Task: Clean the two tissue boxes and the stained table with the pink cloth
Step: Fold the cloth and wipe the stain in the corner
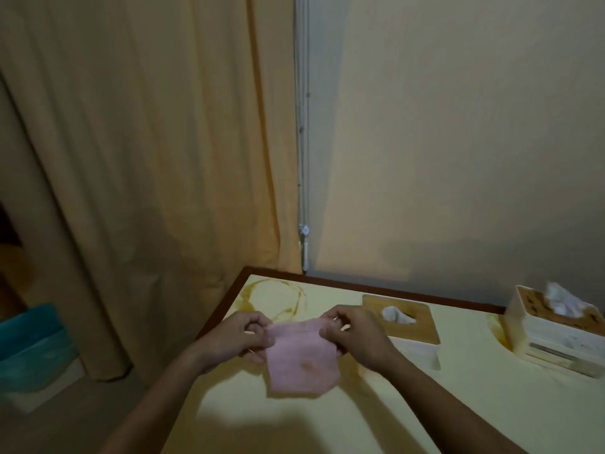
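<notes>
Your left hand (pixel 242 339) and right hand (pixel 357 335) pinch the top corners of the pink cloth (pixel 301 365), held over the table's (pixel 360 421) left side; it looks light and limp, so bunch it to wipe.

We find bare worktop (pixel 474 407) near us and a passable gap between the wood-lidded tissue box (pixel 406 329) and the white tissue box (pixel 556 339); the wall (pixel 458 158) closes the far edge.

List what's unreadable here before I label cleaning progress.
Head view: the pink cloth, pinched by the left hand and right hand, hides the table under it.
Head view: the right tissue box is cut by the frame edge.
Head view: dim blur; dirt on the left tissue box is unreadable.
</notes>
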